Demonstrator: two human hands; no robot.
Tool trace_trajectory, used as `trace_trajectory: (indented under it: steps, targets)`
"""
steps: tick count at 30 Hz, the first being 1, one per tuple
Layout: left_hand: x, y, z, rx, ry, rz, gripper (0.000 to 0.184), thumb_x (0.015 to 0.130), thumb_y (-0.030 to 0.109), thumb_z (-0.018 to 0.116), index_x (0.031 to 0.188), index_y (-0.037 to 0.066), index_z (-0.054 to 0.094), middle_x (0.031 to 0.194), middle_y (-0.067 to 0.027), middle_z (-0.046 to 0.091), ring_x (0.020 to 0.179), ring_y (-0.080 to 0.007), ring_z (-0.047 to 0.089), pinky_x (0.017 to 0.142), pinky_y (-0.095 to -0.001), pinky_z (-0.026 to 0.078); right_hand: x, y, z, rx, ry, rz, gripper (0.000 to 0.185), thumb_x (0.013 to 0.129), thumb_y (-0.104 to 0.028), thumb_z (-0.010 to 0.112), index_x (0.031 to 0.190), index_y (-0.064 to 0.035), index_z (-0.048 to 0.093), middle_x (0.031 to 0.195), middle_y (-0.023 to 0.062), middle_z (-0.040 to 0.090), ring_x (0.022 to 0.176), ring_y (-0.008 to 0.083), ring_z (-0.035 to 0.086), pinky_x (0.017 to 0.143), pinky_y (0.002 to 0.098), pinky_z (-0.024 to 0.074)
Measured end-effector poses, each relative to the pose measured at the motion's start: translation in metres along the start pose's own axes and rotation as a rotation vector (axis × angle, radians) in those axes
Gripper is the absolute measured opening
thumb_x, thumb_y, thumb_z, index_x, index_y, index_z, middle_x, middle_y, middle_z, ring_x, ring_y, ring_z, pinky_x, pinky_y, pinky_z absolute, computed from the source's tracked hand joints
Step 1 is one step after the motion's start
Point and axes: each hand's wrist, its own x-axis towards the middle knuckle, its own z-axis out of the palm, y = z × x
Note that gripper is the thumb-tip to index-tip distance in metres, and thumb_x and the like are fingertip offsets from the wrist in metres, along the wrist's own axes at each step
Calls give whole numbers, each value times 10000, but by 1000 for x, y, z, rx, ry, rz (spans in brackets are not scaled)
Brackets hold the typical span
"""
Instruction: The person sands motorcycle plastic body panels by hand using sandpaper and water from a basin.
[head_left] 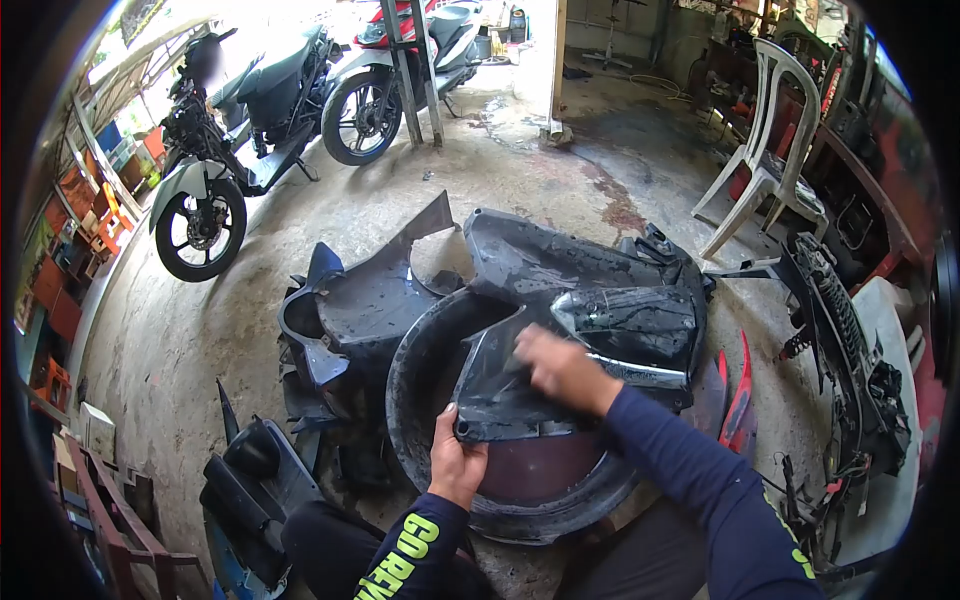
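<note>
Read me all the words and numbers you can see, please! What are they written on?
"CO REV": yellow-green letters on the person's left sleeve; any letters after that are cut off.
Yellow-green letters on the right sleeve: too slanted and cut off to read.
I can't read any other words or numbers.

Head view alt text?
A person's left hand grips a black plastic panel over a round black tub; the blurred right hand is over the panel's face. Dark plastic panels lie nearby; a red-and-white scooter and a dark scooter stand beyond.
</note>
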Motion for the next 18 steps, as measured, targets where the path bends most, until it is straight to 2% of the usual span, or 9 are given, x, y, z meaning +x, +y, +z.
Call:
trace_trajectory:
  steps: [2,6,8,9,10,12,14,16,18]
  targets:
    - [2,-2,3,-56,101,6,168,953,181,591,1050,48,629,1034,-62,699,981,-185,677,935,-328,536,-1,19,3,-206,93,170,388,780,-19,626,1160,57,609,1282,233,595,1287,376,513,1097,424,419]
    - [3,-3,0,-44,62,-2,160,944,168,608,1045,46,631,1035,-61,699,984,-182,678,926,-325,543,-17,-28,1,-62,-22,-93,361,797,2,591,1153,58,609,1269,248,592,1276,382,517,1079,432,433]
    - [-1,-1,8,-56,123,27,148,931,149,626,1033,42,630,1030,-60,698,977,-181,678,914,-323,550,-17,12,3,-112,152,228,389,804,-80,635,1164,64,608,1247,261,604,1230,376,556,1073,424,434]
    - [1,-2,5,-69,151,41,148,918,137,640,1028,39,629,1029,-63,697,976,-186,678,910,-328,555,-19,20,6,-296,170,157,409,806,-110,643,1177,58,611,1258,255,606,1229,369,565,1080,423,430]
    - [1,-2,3,-67,153,45,148,918,137,640,1028,39,629,1029,-63,697,976,-186,678,910,-328,555,-18,6,7,-291,171,156,409,806,-110,643,1177,58,611,1258,255,606,1229,369,565,1080,423,430]
    - [1,-2,0,-35,109,32,153,906,136,650,1024,41,630,1021,-66,698,966,-192,681,910,-334,556,-24,-32,16,-293,37,-62,383,820,-135,632,1151,57,627,1238,253,620,1223,370,570,1081,425,428]
    - [3,-2,-1,-18,103,27,158,902,136,650,1025,38,632,1021,-69,699,962,-196,683,911,-338,556,-22,-18,17,-258,100,1,342,857,-145,592,1115,74,644,1219,271,621,1237,397,548,1074,431,429]
    - [3,-2,-3,-4,100,26,162,898,135,651,1025,35,634,1021,-72,700,958,-200,685,912,-342,557,-8,8,6,-266,180,230,332,830,-51,598,1138,70,624,1250,278,600,1233,411,547,1058,435,449]
    - [3,0,-3,29,80,-4,187,909,146,623,1049,24,640,1053,-89,706,991,-218,687,942,-356,547,-8,-4,11,-220,94,213,384,863,-122,578,1182,89,598,1300,289,565,1256,405,526,1066,440,431]
